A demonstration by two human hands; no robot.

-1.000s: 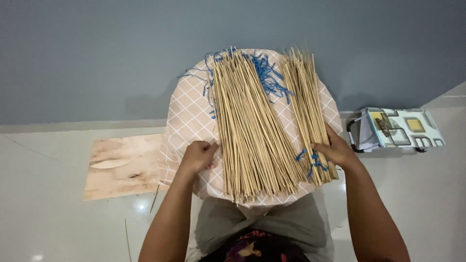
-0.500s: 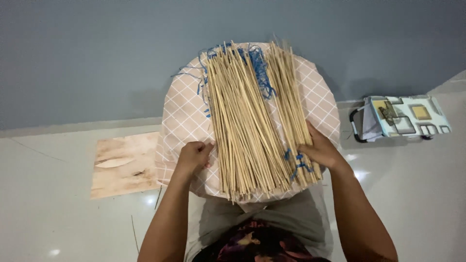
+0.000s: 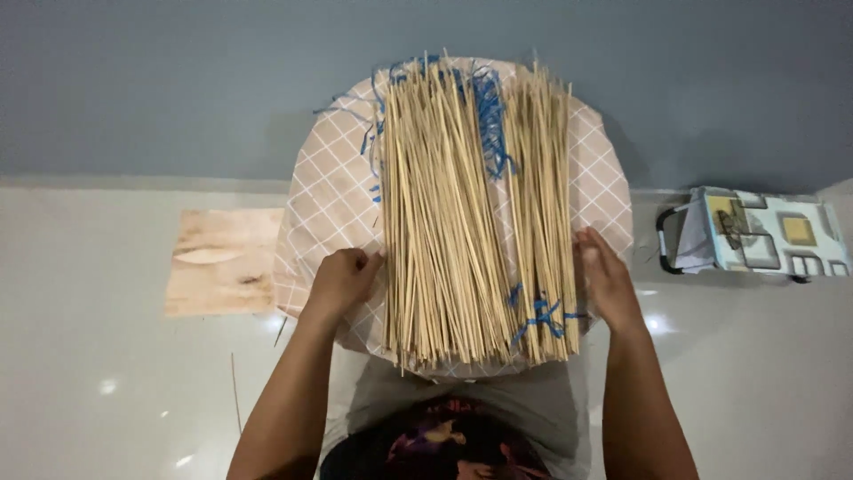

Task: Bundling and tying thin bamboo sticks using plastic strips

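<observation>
- Head view: a wide bundle of thin bamboo sticks [image 3: 444, 222] lies on a round tabletop [image 3: 329, 196] covered with a peach cloth with white diamond lines. Next to it, on the right, lies a narrower bundle of sticks [image 3: 544, 204].
- Half a second ago the narrow bundle was slanted and a little separated at the far end; now it lies nearly parallel and pressed against the wide one. In my judgement the two groups are being joined into one flat bed.
- The left hand [image 3: 342, 280] rests at the left edge of the wide bundle, fingers curled loosely, touching the sticks but not closed around them.
- The right hand [image 3: 604, 280] is flat and open, its palm against the right side of the narrow bundle; earlier it lay over the near ends of the sticks.
- Blue plastic string [image 3: 484, 116] is tangled between the bundles at the far end, and more of it [image 3: 538, 316] crosses the near ends.
- On the white floor a piece of plywood [image 3: 227, 262] lies at left, and a patterned box [image 3: 764, 233] at right.
</observation>
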